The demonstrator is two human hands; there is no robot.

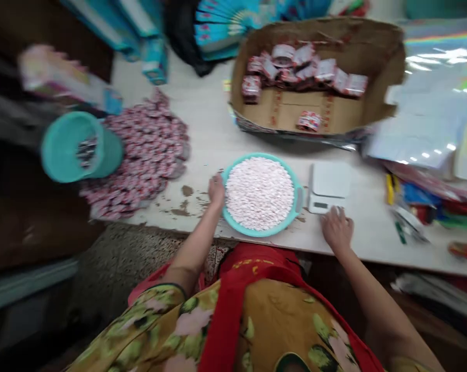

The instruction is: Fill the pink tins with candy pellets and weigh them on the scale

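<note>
A round teal plastic basin [261, 232] filled with small white pieces [259, 194] sits near the table's front edge. My left hand [216, 191] is closed on the basin's left rim, where a handle would be hidden under the fingers. To the right lies a white digital scale [331, 181] with a small dark display and nothing on its plate. My right hand [337, 227] rests at the scale's front edge, fingers somewhat apart and touching beside the display. It holds nothing that I can see.
A pile of small red-and-white packets [148, 150] spreads at the left, beside a tipped teal bucket [84, 147]. Behind the basin stands a cut-down cardboard box [295, 111] with wrapped bundles. Shiny plastic sheets [423, 113] and tools lie at the right.
</note>
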